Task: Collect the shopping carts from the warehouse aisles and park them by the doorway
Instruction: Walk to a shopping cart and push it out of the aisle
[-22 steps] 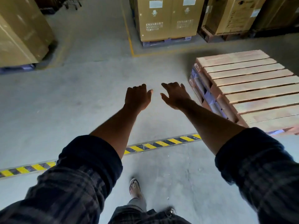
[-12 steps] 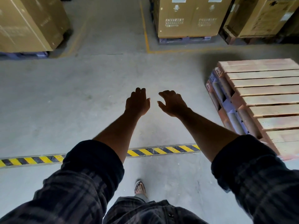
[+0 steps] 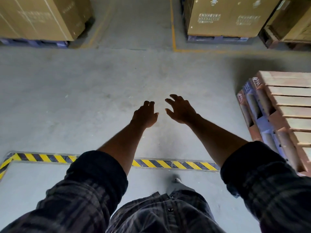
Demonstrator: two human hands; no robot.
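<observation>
No shopping cart shows in the head view. Both my arms stretch forward over the grey concrete floor. My left hand (image 3: 145, 115) hangs with loosely curled fingers and holds nothing. My right hand (image 3: 180, 109) is beside it, a small gap apart, fingers spread and relaxed, also holding nothing. Dark plaid sleeves are rolled up to my elbows.
A yellow-black hazard stripe (image 3: 168, 164) crosses the floor under my arms. A stack of wooden pallets (image 3: 284, 115) stands at the right. Large cardboard boxes on pallets stand far left (image 3: 42, 19) and far right (image 3: 225, 17), with an aisle (image 3: 134, 27) between them, edged by a yellow line.
I have stepped forward: the hazard stripe has slid lower in view and the boxes are nearer. The pallet stack has shifted right. My right hand's fingers have spread a little.
</observation>
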